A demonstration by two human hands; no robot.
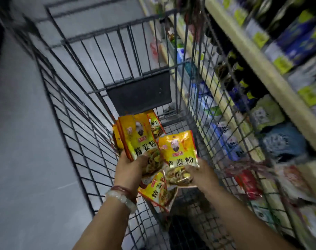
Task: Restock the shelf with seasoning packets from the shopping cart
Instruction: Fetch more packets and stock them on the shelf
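Both my hands are down inside the wire shopping cart (pixel 78 134). My left hand (pixel 129 170), with bead bracelets on the wrist, grips a fanned stack of yellow seasoning packets (pixel 137 136) by their lower ends. My right hand (pixel 200 172) pinches a single yellow packet (pixel 178 150) at its bottom edge, held upright beside the stack. Another yellow packet (pixel 156 191) lies loose in the cart below the two hands. The shelf (pixel 272 78) of stocked goods runs along the right side, blurred.
A dark flap (pixel 139 94) hangs at the cart's far end. The grey floor (pixel 27 141) spreads to the left of the cart. Blue, green and red packaged goods fill the shelf rows right beside the cart's right wall.
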